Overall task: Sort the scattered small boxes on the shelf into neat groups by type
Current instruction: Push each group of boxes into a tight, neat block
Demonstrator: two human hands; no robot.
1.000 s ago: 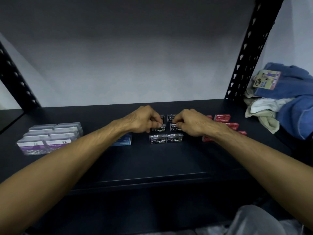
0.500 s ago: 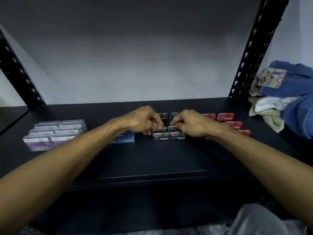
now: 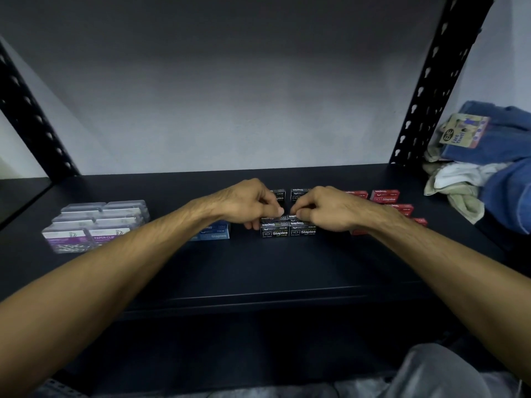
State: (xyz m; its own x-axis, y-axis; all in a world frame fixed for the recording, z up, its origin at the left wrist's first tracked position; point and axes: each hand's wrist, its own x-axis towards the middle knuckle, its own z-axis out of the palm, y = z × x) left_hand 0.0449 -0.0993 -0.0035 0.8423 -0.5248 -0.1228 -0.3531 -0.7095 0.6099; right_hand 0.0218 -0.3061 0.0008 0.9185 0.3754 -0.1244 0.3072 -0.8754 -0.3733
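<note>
A cluster of black staple boxes (image 3: pixel 288 228) is set at the middle of the dark shelf (image 3: pixel 258 271). A box in its middle row is pinched by the curled left hand (image 3: pixel 247 203); the neighbouring box is pinched by the curled right hand (image 3: pixel 324 209). Left of the cluster a blue staple box (image 3: pixel 214 231) is seen, then clear paper clip boxes (image 3: pixel 94 225). Red staple boxes (image 3: pixel 385 195) are gathered to its right.
</note>
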